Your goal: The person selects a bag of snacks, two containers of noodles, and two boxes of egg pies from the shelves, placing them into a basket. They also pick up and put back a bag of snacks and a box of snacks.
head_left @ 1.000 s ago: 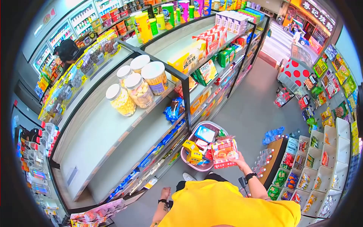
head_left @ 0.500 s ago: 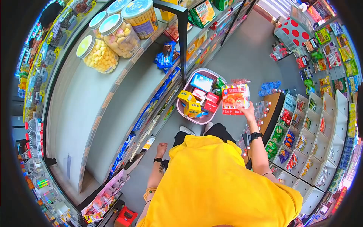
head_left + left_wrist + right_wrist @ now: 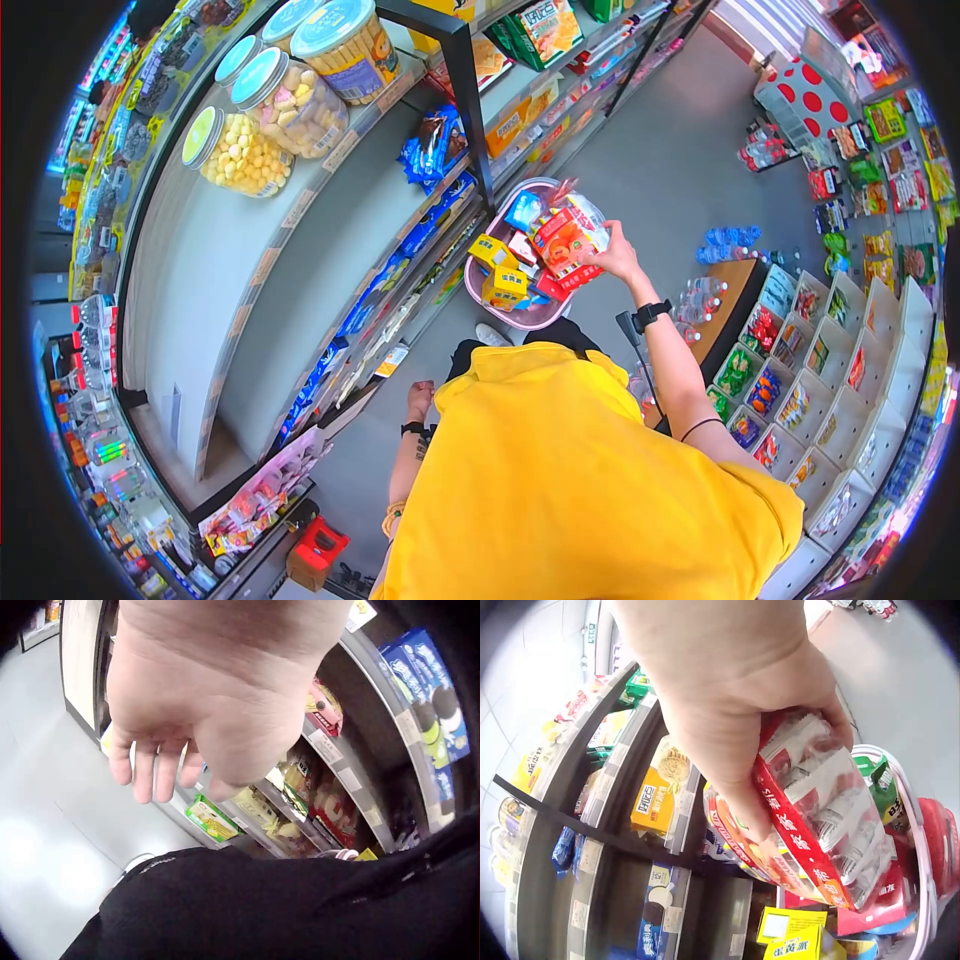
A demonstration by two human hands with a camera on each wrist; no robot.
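My right hand (image 3: pixel 618 255) grips a red snack pack (image 3: pixel 565 240) by its edge, over the pink basket (image 3: pixel 471 285). In the right wrist view the thumb lies along one side of the pack (image 3: pixel 810 832), and small wrapped pieces show through its clear film. Yellow boxes (image 3: pixel 495 252), a blue-and-white packet (image 3: pixel 524 211) and red boxes lie in the basket, partly hidden by the pack. My left hand (image 3: pixel 420 400) hangs by the lower shelves, holding nothing; its fingers droop loosely in the left wrist view.
Snack shelves run along the left, with lidded jars (image 3: pixel 240 155) on an upper board and a blue bag (image 3: pixel 432 147) beside the black post (image 3: pixel 468 100). White compartment bins (image 3: pixel 840 370) and bottles (image 3: pixel 700 300) stand at the right. A polka-dot box (image 3: pixel 805 98) sits farther off.
The right hand has carried the red snack pack leftward from beside the basket to over it, tilting it. The head view has swung downward since the first frame. The left hand still hangs low.
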